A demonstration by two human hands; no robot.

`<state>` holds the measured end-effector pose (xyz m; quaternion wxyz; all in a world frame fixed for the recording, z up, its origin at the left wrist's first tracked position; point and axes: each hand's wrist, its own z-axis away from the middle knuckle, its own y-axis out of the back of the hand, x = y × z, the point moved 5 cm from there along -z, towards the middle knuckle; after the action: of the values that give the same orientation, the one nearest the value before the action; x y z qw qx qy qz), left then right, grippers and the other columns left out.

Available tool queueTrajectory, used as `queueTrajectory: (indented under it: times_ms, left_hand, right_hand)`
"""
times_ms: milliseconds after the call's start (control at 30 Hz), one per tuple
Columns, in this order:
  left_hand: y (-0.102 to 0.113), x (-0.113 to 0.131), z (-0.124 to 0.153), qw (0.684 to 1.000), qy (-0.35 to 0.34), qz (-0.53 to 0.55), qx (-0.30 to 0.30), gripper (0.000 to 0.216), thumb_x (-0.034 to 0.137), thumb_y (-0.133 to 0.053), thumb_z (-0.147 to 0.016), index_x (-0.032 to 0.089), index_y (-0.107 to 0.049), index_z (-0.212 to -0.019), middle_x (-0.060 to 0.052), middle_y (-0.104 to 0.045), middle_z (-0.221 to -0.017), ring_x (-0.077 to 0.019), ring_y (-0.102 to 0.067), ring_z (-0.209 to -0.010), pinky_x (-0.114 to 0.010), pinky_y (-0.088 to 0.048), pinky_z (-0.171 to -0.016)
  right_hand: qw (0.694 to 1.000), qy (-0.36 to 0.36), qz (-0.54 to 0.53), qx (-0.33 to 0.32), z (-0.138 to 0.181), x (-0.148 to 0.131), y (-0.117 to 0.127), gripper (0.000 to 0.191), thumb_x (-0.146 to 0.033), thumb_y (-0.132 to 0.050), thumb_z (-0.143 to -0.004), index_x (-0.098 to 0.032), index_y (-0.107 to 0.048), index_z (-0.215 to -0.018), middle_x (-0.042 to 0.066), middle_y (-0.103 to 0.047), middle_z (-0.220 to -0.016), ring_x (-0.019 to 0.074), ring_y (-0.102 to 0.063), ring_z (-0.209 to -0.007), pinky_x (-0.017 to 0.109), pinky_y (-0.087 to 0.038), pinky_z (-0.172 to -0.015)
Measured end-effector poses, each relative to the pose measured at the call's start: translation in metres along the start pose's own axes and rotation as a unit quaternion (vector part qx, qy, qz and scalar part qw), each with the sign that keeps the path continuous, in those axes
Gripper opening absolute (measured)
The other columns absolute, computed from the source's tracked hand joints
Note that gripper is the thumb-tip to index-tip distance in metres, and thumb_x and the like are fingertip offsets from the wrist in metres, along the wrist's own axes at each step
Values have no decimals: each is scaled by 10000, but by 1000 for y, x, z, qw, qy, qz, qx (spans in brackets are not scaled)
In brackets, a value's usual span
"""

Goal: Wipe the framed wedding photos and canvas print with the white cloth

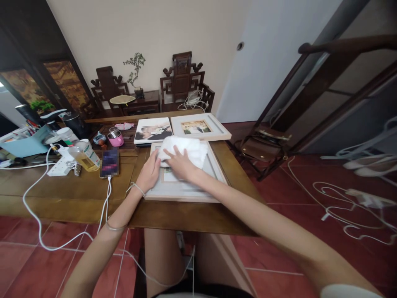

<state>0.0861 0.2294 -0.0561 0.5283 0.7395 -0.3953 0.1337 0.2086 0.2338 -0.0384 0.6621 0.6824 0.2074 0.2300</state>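
Note:
A light wooden picture frame (182, 198) lies flat at the table's near edge, with a white cloth (197, 151) over its upper part. My right hand (180, 163) presses on the cloth, fingers spread and stretched out. Along the frame's left side rests my left hand (150, 171), its fingers stretched forward and close to the cloth's left edge. Part of a picture shows below the cloth; the rest is covered. Behind it lie a second framed picture (214, 127) and a white-edged photo panel (153, 129).
Left on the wooden table (124, 211) are a phone (109, 162) with a white cable, a bottle of yellow liquid (85, 156), a power strip (60, 164) and a pink cup (115, 138). A wooden chair (279, 103) with a brown bag (263, 148) stands right; cables lie on the red tiles.

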Motion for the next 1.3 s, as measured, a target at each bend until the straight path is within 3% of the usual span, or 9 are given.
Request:
queueTrajectory:
  times_ms: [100, 333, 600, 733, 867, 967, 1100, 1200, 1300]
  left_hand:
    - [4, 3, 1, 1000, -3, 24, 19, 558, 446, -214, -1007, 123, -342, -1444, -133, -389, -1515, -206, -351, -1412, -393, -250, -1189]
    - [0, -1, 0, 1000, -5, 2, 5, 529, 399, -228, -1007, 101, -422, -1399, -149, -451, -1471, -219, -394, -1387, -414, -283, -1178]
    - [-13, -17, -1, 994, -52, -88, -48, 500, 27, -379, -828, 82, -539, -1299, -165, -480, -1443, -247, -374, -1399, -450, -301, -1179]
    - [-17, -22, 1, 992, -40, -105, -58, 590, -41, -373, -749, 94, -541, -1297, -156, -486, -1439, -246, -348, -1413, -476, -308, -1171]
    - [-20, -24, 2, 991, -39, -109, -62, 638, -63, -374, -717, 125, -538, -1304, -133, -486, -1444, -235, -323, -1426, -481, -303, -1169]
    - [-19, -23, 1, 992, -44, -108, -57, 650, -67, -373, -710, 124, -536, -1310, -132, -494, -1435, -240, -334, -1420, -471, -310, -1167]
    - [-15, -19, 0, 991, -47, -105, -65, 616, -54, -373, -730, 149, -568, -1278, -127, -509, -1415, -251, -407, -1375, -457, -350, -1142]
    - [-14, -18, 0, 992, -40, -90, -76, 604, -46, -372, -746, 171, -576, -1271, -121, -515, -1408, -258, -419, -1363, -478, -351, -1132]
    - [-16, -21, 1, 994, -37, -78, -72, 621, -55, -371, -748, 158, -547, -1304, -127, -490, -1436, -261, -347, -1410, -519, -301, -1153]
  right_hand:
    - [999, 49, 6, -4, -1, -18, 4, 535, 17, -414, -833, -161, -586, -1307, 126, -257, -1573, 485, -198, -1394, 751, -306, -988]
    - [984, 143, -29, -97, 58, -39, 12, 632, 66, -468, -727, -195, -608, -1285, 76, -239, -1582, 475, -181, -1404, 720, -322, -1009]
    - [991, 64, -70, -97, 123, 24, 17, 657, 130, -373, -621, -200, -734, -1059, 14, -373, -1519, 384, -178, -1430, 662, -248, -1096]
    - [995, 0, -60, -73, 140, 65, 18, 603, 96, -393, -646, -199, -725, -1053, 82, -566, -1372, 347, -351, -1377, 556, -370, -1060]
    - [993, -98, -42, 50, 98, 93, 33, 570, 49, -417, -697, -122, -648, -1190, 173, -679, -1122, 314, -596, -1138, 429, -487, -908]
    - [989, -42, 8, 144, 40, 74, 41, 556, 45, -458, -704, -132, -648, -1196, 163, -623, -1245, 326, -471, -1276, 505, -361, -1045]
    - [986, 114, 43, 117, -24, 18, 28, 531, 34, -497, -754, -146, -621, -1238, 131, -585, -1328, 300, -315, -1393, 494, -197, -1138]
    - [991, 91, 49, 83, -39, 7, 15, 460, 16, -478, -798, -135, -638, -1202, 149, -646, -1223, 291, -362, -1363, 475, -215, -1122]
    - [996, 44, 45, 62, -27, 28, 10, 430, 3, -482, -808, -150, -663, -1168, 158, -677, -1135, 284, -439, -1296, 471, -237, -1101]
